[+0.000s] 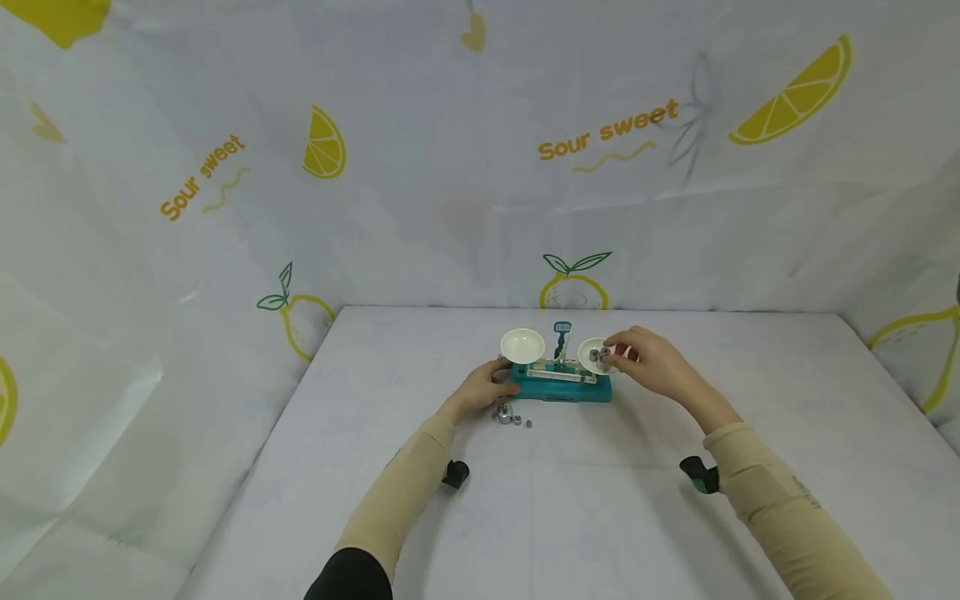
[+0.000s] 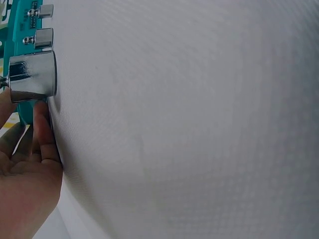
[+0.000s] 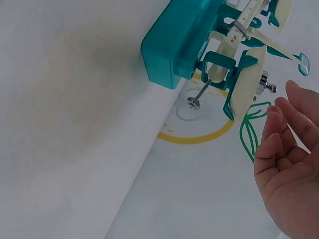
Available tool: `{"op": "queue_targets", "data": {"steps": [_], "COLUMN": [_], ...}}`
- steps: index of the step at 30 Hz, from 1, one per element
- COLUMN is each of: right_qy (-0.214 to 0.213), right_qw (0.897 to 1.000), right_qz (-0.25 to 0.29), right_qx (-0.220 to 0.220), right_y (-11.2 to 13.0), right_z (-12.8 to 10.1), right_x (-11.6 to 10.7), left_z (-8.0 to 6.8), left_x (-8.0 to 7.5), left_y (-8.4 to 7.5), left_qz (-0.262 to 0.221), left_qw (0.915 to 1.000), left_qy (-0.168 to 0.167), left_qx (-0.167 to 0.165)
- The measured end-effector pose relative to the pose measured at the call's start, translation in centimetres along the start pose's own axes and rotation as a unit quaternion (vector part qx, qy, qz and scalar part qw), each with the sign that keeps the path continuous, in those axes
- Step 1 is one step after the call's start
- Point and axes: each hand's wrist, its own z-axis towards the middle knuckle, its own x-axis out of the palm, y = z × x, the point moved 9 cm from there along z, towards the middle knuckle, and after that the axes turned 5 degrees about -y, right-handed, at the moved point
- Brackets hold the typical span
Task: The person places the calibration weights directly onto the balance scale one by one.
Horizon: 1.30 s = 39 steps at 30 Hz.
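Right hand [image 1: 651, 363] is hovering open-fingered at the balance's [image 1: 558, 379] right pan [image 1: 592, 350]; left hand [image 1: 483, 390] is resting open against its base.

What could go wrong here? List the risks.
1. The right hand hovers over the right pan, which already bears metal weights; a nudge could tip the scale and spill them.
2. Loose weights on the table lie by the left hand; a sweep of it might roll them away.

Teal plastic balance scale [image 1: 561, 385], two white round pans [image 1: 522, 344]; silver metal weights [image 1: 506, 413]; white bench [image 1: 600, 500]; lemon-printed white backdrop cloth [image 1: 450, 167].
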Motion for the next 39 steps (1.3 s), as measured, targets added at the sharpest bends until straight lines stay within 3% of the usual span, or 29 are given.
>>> {"op": "queue_targets", "data": {"steps": [8,15,24,39], "right_qy": [-0.03,-0.021,0.047,0.134], "right_qw": [0.999,0.998,0.989,0.968], "right_qz": [0.008,0.046,0.088,0.163], "right_qx": [0.004,0.037,0.105,0.133], "right_y": [-1.1,-3.1,-6.4,-7.8], "right_z": [-0.3,-0.9,-1.5,-1.1], "right_x": [-1.4,-1.3,1.2,5.7], "left_z": [0.0,0.1,0.1,-0.1], "left_x": [0.0,-0.1,0.0,0.0], "left_y": [-0.1,0.1,0.2,0.1], "left_qz": [-0.005,-0.002,-0.005,-0.003], "left_qw": [1.0,1.0,1.0,1.0], "left_qy": [0.001,0.0,0.001,0.001], "left_qx": [0.002,0.002,0.002,0.002]}}
